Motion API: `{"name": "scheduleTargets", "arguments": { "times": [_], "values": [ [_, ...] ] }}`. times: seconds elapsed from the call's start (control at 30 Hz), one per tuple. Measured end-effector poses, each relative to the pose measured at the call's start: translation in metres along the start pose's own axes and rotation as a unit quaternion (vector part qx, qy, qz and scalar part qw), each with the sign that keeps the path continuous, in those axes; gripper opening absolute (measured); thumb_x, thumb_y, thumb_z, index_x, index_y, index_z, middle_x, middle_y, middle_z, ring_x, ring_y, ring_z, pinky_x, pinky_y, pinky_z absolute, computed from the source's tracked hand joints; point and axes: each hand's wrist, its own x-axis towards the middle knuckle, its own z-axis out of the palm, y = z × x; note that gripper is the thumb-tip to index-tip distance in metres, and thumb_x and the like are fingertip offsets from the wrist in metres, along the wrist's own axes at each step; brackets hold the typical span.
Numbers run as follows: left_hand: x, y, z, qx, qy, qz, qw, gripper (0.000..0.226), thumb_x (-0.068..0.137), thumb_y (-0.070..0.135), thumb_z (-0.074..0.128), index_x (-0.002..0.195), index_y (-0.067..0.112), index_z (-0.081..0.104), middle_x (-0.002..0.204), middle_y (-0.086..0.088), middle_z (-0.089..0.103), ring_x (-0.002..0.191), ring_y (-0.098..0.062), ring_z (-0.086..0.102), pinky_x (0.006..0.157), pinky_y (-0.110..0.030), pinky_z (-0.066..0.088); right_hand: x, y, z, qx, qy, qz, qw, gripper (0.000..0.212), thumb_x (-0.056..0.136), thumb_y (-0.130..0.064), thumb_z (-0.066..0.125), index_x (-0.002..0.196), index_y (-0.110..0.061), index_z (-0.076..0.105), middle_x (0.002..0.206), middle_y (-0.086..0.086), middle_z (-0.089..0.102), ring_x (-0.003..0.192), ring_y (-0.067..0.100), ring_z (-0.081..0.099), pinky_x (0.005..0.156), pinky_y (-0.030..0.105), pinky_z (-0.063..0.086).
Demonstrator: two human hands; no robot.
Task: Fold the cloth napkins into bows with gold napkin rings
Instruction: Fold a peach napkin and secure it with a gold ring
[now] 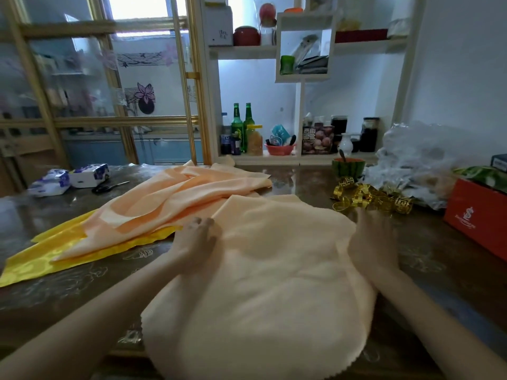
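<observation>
1. Head view: the peach napkin (274,270) lies spread on the worktop (439,256) directly in front of you, its pinked near edge at the bottom of the frame.
2. Your left hand (197,242) sits on the napkin's far left edge. Your right hand (373,242) sits on its far right edge. The cloth spans the gap between them.
3. The gold napkin rings (370,198) lie in a loose heap just beyond your right fingertips, not touched.
4. More peach napkins (178,196) lie rumpled behind your left hand, on top of a yellow cloth (41,256).
5. Writing: the red box (477,223) at the right edge carries a white dollar-like emblem over a line of script, too blurred to read. A packet (317,139) on the low shelf shows large white characters, not legible.
6. Left hand: forearm comes in from the lower left, fingers together, pointing away, nails up. Thumb is hidden, so you cannot tell whether it pinches the edge or only presses.
7. Right hand: forearm comes in from the lower right, fingers straight and flat on the cloth, gripping nothing. Both hands are motion-blurred.
</observation>
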Motion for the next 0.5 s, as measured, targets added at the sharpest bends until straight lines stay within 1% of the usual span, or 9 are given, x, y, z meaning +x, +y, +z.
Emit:
{"name": "scheduleTargets", "arguments": {
  "times": [0.03, 0.07, 0.17, 0.2, 0.23, 0.3, 0.37, 0.43, 0.5],
  "values": [
    [-0.004, -0.003, 0.002, 0.017, -0.018, 0.023, 0.999, 0.039, 0.091, 0.030, 0.046, 0.129, 0.021, 0.048, 0.132, -0.007, 0.045, 0.122, -0.030, 0.045, 0.093, -0.040, 0.041, -0.007, -0.007, -0.002, 0.046, -0.029, -0.060, 0.997, 0.046, 0.088, -0.006, 0.044, 0.133, -0.014, 0.044, 0.131, 0.009, 0.046, 0.120, 0.025, 0.043, 0.103, 0.040, 0.035],
    [-0.010, -0.002, 0.003, 0.019, -0.035, 0.039, 0.998, 0.041, 0.090, 0.032, 0.047, 0.130, 0.023, 0.048, 0.136, -0.006, 0.042, 0.124, -0.029, 0.043, 0.095, -0.040, 0.041, -0.018, -0.015, -0.007, 0.122, -0.094, -0.118, 0.981, 0.041, 0.090, -0.008, 0.045, 0.129, -0.018, 0.048, 0.130, 0.002, 0.049, 0.119, 0.017, 0.045, 0.103, 0.033, 0.036],
    [-0.030, 0.001, 0.001, 0.028, -0.073, 0.061, 0.995, 0.057, 0.088, 0.050, 0.040, 0.140, 0.026, 0.038, 0.150, -0.002, 0.029, 0.135, -0.025, 0.031, 0.107, -0.038, 0.030, -0.065, -0.045, -0.036, 0.275, -0.346, -0.251, 0.861, 0.025, 0.093, -0.032, 0.055, 0.118, -0.034, 0.056, 0.121, -0.019, 0.054, 0.108, -0.008, 0.049, 0.098, 0.017, 0.040],
    [-0.037, 0.006, -0.001, 0.048, -0.076, 0.082, 0.993, 0.062, 0.084, 0.056, 0.031, 0.138, 0.026, 0.040, 0.149, 0.000, 0.030, 0.137, -0.023, 0.029, 0.108, -0.038, 0.028, -0.077, -0.052, -0.043, 0.272, -0.393, -0.288, 0.830, 0.033, 0.089, -0.041, 0.058, 0.122, -0.037, 0.053, 0.125, -0.023, 0.050, 0.111, -0.012, 0.045, 0.100, 0.015, 0.037],
    [-0.044, 0.013, -0.003, 0.069, -0.082, 0.105, 0.989, 0.063, 0.083, 0.057, 0.024, 0.134, 0.026, 0.042, 0.147, 0.000, 0.033, 0.138, -0.022, 0.027, 0.110, -0.039, 0.026, -0.086, -0.056, -0.046, 0.239, -0.418, -0.322, 0.815, 0.047, 0.085, -0.050, 0.060, 0.129, -0.040, 0.047, 0.134, -0.025, 0.042, 0.118, -0.014, 0.037, 0.105, 0.015, 0.030],
    [-0.058, 0.025, -0.005, 0.080, -0.114, 0.119, 0.983, 0.056, 0.094, 0.054, 0.021, 0.134, 0.021, 0.042, 0.148, -0.003, 0.031, 0.142, -0.022, 0.020, 0.113, -0.044, 0.019, -0.099, -0.060, -0.041, 0.134, -0.392, -0.379, 0.827, 0.067, 0.081, -0.058, 0.059, 0.141, -0.041, 0.032, 0.146, -0.024, 0.022, 0.130, -0.008, 0.018, 0.110, 0.020, 0.013],
    [-0.068, 0.033, -0.006, 0.049, -0.139, 0.103, 0.984, 0.050, 0.100, 0.045, 0.026, 0.139, 0.017, 0.037, 0.152, -0.004, 0.026, 0.144, -0.021, 0.013, 0.116, -0.043, 0.013, -0.105, -0.063, -0.032, 0.107, -0.326, -0.398, 0.851, 0.065, 0.082, -0.060, 0.056, 0.140, -0.042, 0.034, 0.151, -0.021, 0.020, 0.136, -0.003, 0.015, 0.109, 0.018, 0.008],
    [-0.075, 0.036, -0.008, 0.021, -0.136, 0.105, 0.985, 0.048, 0.100, 0.042, 0.028, 0.142, 0.018, 0.035, 0.154, -0.003, 0.024, 0.145, -0.020, 0.011, 0.117, -0.042, 0.012, -0.108, -0.063, -0.029, 0.163, -0.303, -0.372, 0.862, 0.049, 0.085, -0.055, 0.056, 0.132, -0.040, 0.049, 0.146, -0.019, 0.035, 0.129, -0.005, 0.028, 0.109, 0.015, 0.017],
    [-0.080, 0.032, -0.010, -0.003, -0.145, 0.110, 0.983, 0.049, 0.100, 0.043, 0.030, 0.145, 0.023, 0.032, 0.156, 0.000, 0.019, 0.146, -0.018, 0.009, 0.117, -0.041, 0.011, -0.108, -0.063, -0.033, 0.212, -0.307, -0.343, 0.862, 0.033, 0.090, -0.044, 0.056, 0.120, -0.033, 0.062, 0.132, -0.017, 0.052, 0.113, -0.010, 0.043, 0.102, 0.014, 0.032]
  ]
}}
